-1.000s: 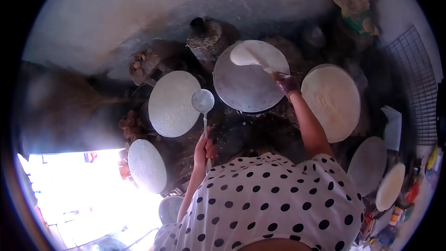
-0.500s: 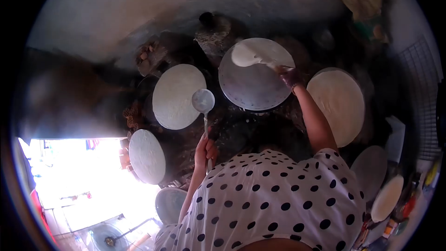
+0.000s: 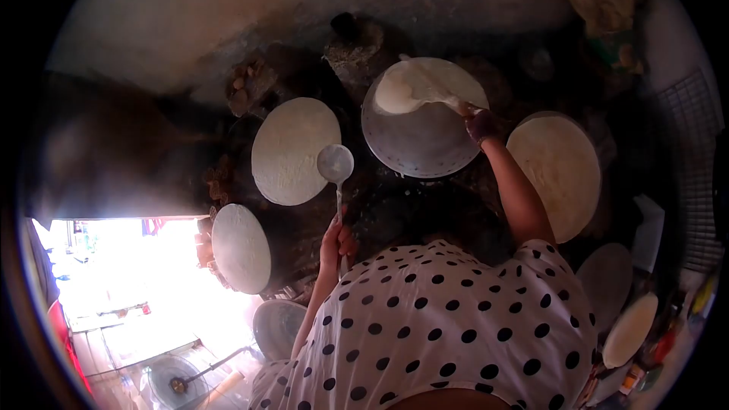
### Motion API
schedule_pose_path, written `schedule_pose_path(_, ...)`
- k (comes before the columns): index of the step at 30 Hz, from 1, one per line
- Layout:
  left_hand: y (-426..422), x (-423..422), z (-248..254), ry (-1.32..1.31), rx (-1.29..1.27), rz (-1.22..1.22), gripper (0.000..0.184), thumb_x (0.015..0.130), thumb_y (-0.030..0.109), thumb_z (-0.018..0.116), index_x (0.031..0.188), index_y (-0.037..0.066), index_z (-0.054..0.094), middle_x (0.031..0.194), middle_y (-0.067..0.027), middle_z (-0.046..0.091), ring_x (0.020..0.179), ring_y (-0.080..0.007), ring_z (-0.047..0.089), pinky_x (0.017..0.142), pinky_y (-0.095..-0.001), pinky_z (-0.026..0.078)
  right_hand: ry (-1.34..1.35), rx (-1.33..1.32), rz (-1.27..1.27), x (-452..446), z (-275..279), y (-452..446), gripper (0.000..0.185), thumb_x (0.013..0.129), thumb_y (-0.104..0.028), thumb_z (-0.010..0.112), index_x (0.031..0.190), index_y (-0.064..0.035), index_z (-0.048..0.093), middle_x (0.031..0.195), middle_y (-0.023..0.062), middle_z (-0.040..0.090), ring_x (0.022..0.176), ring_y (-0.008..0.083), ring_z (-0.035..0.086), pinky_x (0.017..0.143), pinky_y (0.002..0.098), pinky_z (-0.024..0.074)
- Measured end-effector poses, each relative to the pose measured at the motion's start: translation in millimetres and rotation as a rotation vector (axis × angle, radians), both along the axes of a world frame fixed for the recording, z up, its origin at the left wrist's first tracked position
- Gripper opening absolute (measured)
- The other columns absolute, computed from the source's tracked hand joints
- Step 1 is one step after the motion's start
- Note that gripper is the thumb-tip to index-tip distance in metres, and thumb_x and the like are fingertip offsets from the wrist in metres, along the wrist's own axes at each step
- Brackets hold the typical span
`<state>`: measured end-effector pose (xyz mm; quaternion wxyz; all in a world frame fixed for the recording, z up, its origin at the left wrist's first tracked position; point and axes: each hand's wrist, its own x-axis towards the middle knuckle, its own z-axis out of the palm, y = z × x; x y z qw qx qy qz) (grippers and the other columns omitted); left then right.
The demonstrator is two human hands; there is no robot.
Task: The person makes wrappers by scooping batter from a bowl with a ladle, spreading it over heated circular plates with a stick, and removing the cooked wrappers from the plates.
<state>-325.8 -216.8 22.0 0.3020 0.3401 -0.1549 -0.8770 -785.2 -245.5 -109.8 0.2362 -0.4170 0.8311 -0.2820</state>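
My left hand (image 3: 336,243) is closed around the long handle of a ladle (image 3: 335,164), whose round bowl points away from me. With my right hand (image 3: 481,124), which looks dark and gloved, I grip a batter-coated spreader (image 3: 453,100) at the far right of a round griddle (image 3: 414,140). White batter (image 3: 399,91) covers the griddle's far part, while its near part is bare and grey. The spreader's head blends into the batter, so its exact shape is hard to see.
Round pale sheets lie at left (image 3: 296,152), lower left (image 3: 241,249) and right (image 3: 554,176). A bowl (image 3: 278,329) stands by my left elbow. Logs (image 3: 354,47) sit behind the griddle. A fan (image 3: 176,384) shows at lower left, near the bright doorway.
My right hand has moved the spreader slightly, and batter now reaches across more of the griddle's far side. The left hand still holds the ladle, and the whole view has shifted a little.
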Motion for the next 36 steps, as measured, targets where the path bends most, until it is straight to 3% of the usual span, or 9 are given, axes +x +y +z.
schedule_pose_path(7, -4.0, -6.0, -0.8, -0.014, 0.037, -0.005, 0.037, 0.098, 0.021, 0.039, 0.134, 0.014, 0.04, 0.06, 0.0043, 0.035, 0.042, -0.0058, 0.035, 0.041, -0.0216, 0.033, -0.172, -0.065, 0.434, -3.3, -4.5, -0.6, 0.045, 0.076, -0.031, 0.064, 0.116, -0.0094, 0.062, 0.111, 0.0138, 0.064, 0.103, 0.0291, 0.061, 0.088, 0.0381, 0.0472)
schedule_pose_path(11, 0.3, -6.1, -1.7, -0.035, 0.007, 0.016, 0.037, 0.098, 0.02, 0.039, 0.134, 0.014, 0.041, 0.06, 0.0045, 0.035, 0.043, -0.0057, 0.035, 0.041, -0.0216, 0.033, 0.077, -0.064, -0.098, -18.5, -41.8, -18.1, 0.038, 0.077, -0.016, 0.062, 0.115, -0.0081, 0.062, 0.106, 0.0158, 0.066, 0.096, 0.0287, 0.064, 0.085, 0.0361, 0.0493)
schedule_pose_path(13, 1.2, -6.5, 0.9, -0.049, 0.007, 0.018, 0.037, 0.098, 0.02, 0.039, 0.134, 0.013, 0.041, 0.061, 0.0046, 0.036, 0.043, -0.0057, 0.035, 0.041, -0.0215, 0.033, 0.104, 0.294, 0.157, 9.8, 47.9, -3.1, 0.037, 0.077, -0.015, 0.062, 0.114, -0.0102, 0.063, 0.108, 0.0155, 0.065, 0.099, 0.0299, 0.063, 0.087, 0.0356, 0.0487)
schedule_pose_path(17, 21.6, -6.2, 36.7, -0.034, -0.117, 0.028, 0.04, 0.098, 0.019, 0.039, 0.137, 0.012, 0.038, 0.056, 0.0037, 0.033, 0.038, -0.0064, 0.033, 0.037, -0.0203, 0.031, -0.096, -0.216, 0.661, -34.7, -16.5, 7.6, 0.038, 0.078, -0.023, 0.063, 0.114, -0.0114, 0.063, 0.112, 0.0166, 0.062, 0.106, 0.0303, 0.059, 0.089, 0.035, 0.047)
schedule_pose_path(19, 33.4, -2.3, 44.2, 0.013, -0.237, 0.007, 0.041, 0.098, 0.019, 0.039, 0.138, 0.011, 0.036, 0.054, 0.0034, 0.032, 0.036, -0.0067, 0.032, 0.035, -0.0199, 0.029, -0.221, -0.121, 0.436, -30.3, 1.3, 10.9, 0.041, 0.077, -0.028, 0.064, 0.114, -0.0114, 0.063, 0.11, 0.0163, 0.063, 0.104, 0.0325, 0.059, 0.087, 0.0371, 0.0476)
schedule_pose_path(21, 45.8, -2.3, 44.8, -0.094, -0.219, 0.087, 0.042, 0.098, 0.019, 0.038, 0.139, 0.01, 0.034, 0.051, 0.0032, 0.03, 0.033, -0.007, 0.029, 0.033, -0.0192, 0.027, 0.131, 0.127, 0.127, -26.6, -6.9, -3.2, 0.04, 0.076, -0.03, 0.063, 0.11, -0.0091, 0.065, 0.106, 0.0177, 0.064, 0.1, 0.0345, 0.06, 0.085, 0.0398, 0.0483)
schedule_pose_path(25, 52.0, -2.5, 19.0, -0.343, -0.107, 0.074, 0.044, 0.099, 0.022, 0.039, 0.14, 0.01, 0.033, 0.054, 0.003, 0.033, 0.036, -0.0066, 0.033, 0.035, -0.0203, 0.03, 0.076, 0.127, 0.37, 13.8, 61.4, 9.8, 0.04, 0.076, -0.034, 0.062, 0.106, -0.0083, 0.065, 0.102, 0.0197, 0.064, 0.094, 0.0364, 0.061, 0.082, 0.0426, 0.0487)
schedule_pose_path(29, 78.8, 8.6, 16.7, -0.213, -0.162, 0.091, 0.042, 0.099, 0.022, 0.039, 0.139, 0.011, 0.035, 0.056, 0.0031, 0.034, 0.038, -0.0066, 0.033, 0.036, -0.0203, 0.03, 0.028, -0.053, 0.572, -22.5, 25.6, 22.1, 0.035, 0.076, -0.026, 0.063, 0.106, -0.0095, 0.065, 0.104, 0.0194, 0.064, 0.099, 0.0348, 0.06, 0.087, 0.0397, 0.0475)
schedule_pose_path(36, 68.6, 20.7, 3.2, -0.3, 0.002, 0.138, 0.042, 0.099, 0.021, 0.037, 0.139, 0.012, 0.035, 0.054, 0.0027, 0.033, 0.038, -0.0071, 0.033, 0.036, -0.0222, 0.031, 0.216, 0.066, 0.352, -1.3, -51.6, -16.1, 0.037, 0.082, -0.034, 0.057, 0.108, -0.0087, 0.062, 0.106, 0.0164, 0.064, 0.094, 0.0357, 0.061, 0.084, 0.0426, 0.0483)
